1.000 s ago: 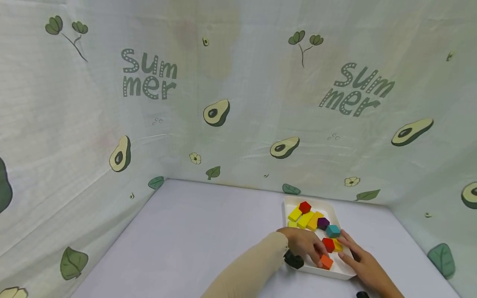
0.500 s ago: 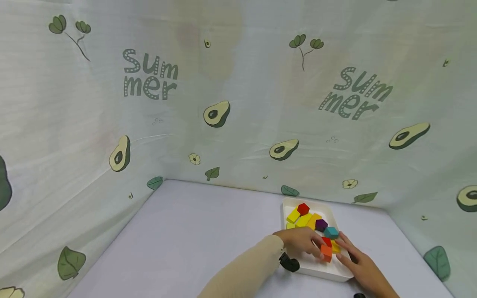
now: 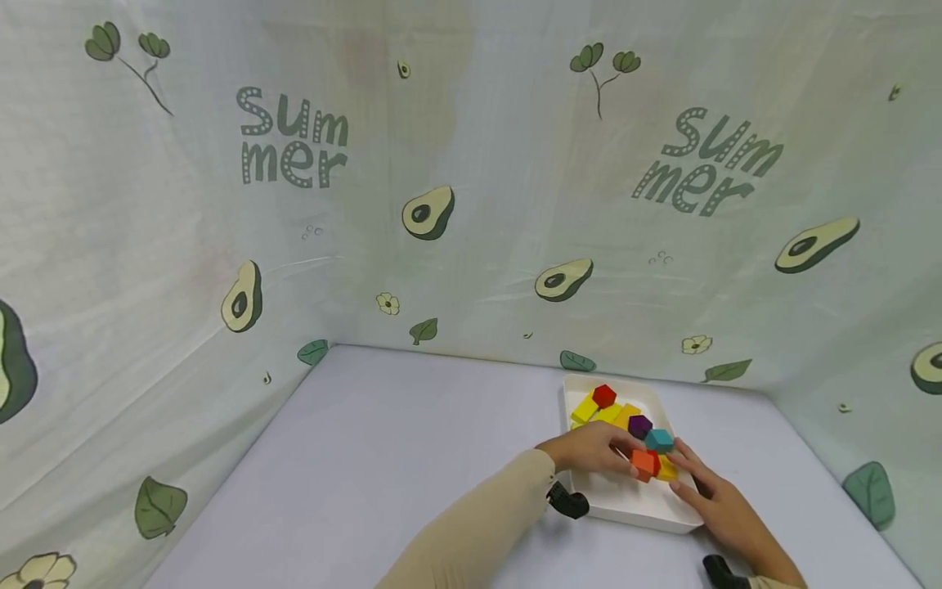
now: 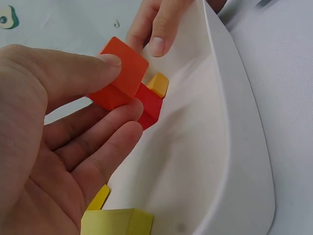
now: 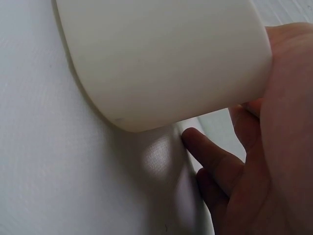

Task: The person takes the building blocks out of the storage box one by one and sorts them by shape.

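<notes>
My left hand (image 3: 592,448) pinches an orange block (image 4: 122,68) between thumb and fingertips, over the white tray (image 3: 625,511). Right behind that block lies a red block (image 4: 150,105); whether the two touch I cannot tell. A yellow-orange block (image 3: 667,469) sits beside the red one, near the tray's right wall. My right hand (image 3: 724,507) holds the right side of the tray, its thumb and forefinger reaching over the rim and other fingers along the outer wall in the right wrist view. Just beyond its fingertips is a teal block (image 3: 659,441).
Farther back in the tray are a purple block (image 3: 640,426), another red block (image 3: 604,396) and several yellow blocks (image 3: 585,408), partly behind the left hand. The tray stands on a pale table (image 3: 412,458), and a printed cloth (image 3: 471,204) hangs behind.
My left hand has raised the orange block from the near part of the tray and carried it away from me, in front of the red block. My right hand stays at the tray's side.
</notes>
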`<control>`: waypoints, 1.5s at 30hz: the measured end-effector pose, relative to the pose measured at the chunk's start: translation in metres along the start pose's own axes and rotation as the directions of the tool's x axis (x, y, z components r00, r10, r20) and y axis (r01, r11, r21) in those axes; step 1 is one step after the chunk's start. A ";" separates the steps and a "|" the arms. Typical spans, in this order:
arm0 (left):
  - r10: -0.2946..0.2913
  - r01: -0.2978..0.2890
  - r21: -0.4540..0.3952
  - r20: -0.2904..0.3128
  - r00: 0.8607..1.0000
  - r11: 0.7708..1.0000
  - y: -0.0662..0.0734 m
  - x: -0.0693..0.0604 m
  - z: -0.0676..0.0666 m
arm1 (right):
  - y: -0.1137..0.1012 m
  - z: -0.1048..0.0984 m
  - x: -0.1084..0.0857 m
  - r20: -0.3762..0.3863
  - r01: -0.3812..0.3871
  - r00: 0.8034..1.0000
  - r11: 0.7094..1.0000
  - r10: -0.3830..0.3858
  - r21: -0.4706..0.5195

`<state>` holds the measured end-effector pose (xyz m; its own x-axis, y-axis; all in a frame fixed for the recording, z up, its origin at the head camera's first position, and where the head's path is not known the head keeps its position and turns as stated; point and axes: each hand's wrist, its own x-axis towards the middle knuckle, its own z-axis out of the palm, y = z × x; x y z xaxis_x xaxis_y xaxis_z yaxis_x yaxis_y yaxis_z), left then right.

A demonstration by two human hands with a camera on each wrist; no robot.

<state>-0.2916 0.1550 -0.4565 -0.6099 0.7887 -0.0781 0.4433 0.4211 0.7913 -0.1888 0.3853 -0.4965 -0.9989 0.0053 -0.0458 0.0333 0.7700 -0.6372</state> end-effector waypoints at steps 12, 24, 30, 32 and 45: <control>-0.039 0.033 -0.068 -0.091 0.995 0.997 -0.002 -0.006 0.003 | 0.003 0.000 0.002 0.016 0.006 1.000 1.000 -0.006 -0.009; -0.022 0.016 -0.060 -0.097 0.995 0.998 -0.002 -0.004 -0.005 | 0.001 -0.003 0.002 -0.021 0.030 0.999 1.000 -0.030 0.000; -0.059 0.052 -0.063 -0.125 0.990 0.997 0.000 -0.012 -0.013 | 0.000 -0.003 0.007 -0.014 0.031 0.999 1.000 -0.030 0.003; -0.071 0.063 -0.063 -0.137 0.988 0.996 0.001 -0.014 -0.016 | -0.001 -0.003 0.008 -0.009 0.025 1.000 1.000 -0.025 0.002; -0.112 0.103 -0.052 -0.216 0.970 0.993 -0.004 -0.031 -0.027 | 0.001 -0.003 0.006 0.009 -0.016 1.000 1.000 0.016 -0.019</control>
<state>-0.2921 0.1171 -0.4411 -0.7829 0.6212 -0.0330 0.3437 0.4761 0.8094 -0.1944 0.3886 -0.4949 -0.9979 0.0118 -0.0635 0.0488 0.7817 -0.6218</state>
